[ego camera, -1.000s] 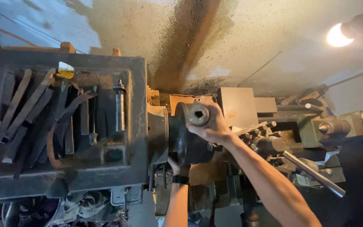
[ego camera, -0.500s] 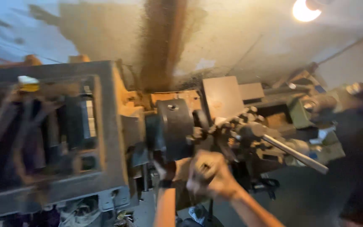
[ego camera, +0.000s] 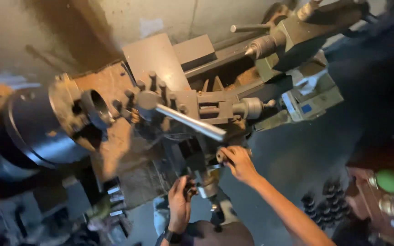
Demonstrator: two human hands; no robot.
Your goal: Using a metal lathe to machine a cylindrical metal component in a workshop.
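1. My right hand (ego camera: 237, 160) is closed round a small handle or knob (ego camera: 220, 157) low on the front of the lathe carriage (ego camera: 192, 155); if the grip slips, the knuckles go straight into the hard edges just above it.
2. My left hand (ego camera: 178, 202) is curled round a dark handwheel or lever (ego camera: 191, 187) just below the carriage; the picture is too blurred to tell which; with both hands so near each other, one turning control could catch the fingers of the other.
3. The long steel handle (ego camera: 190, 122) on the tool post (ego camera: 160, 102) sticks out over my right hand; raising the wrist carelessly would knock it.
4. The chuck (ego camera: 76, 114) sits well to the left with its bore apparently empty; were the spindle live, a sleeve or the wrist band (ego camera: 173, 237) drifting that way could be drawn in; I cannot tell whether it turns.
5. The tailstock (ego camera: 297, 36) is well apart at upper right, no present concern.
6. Dark gear-like parts (ego camera: 322, 202) lie on the floor to the right; a trip risk, I judge.
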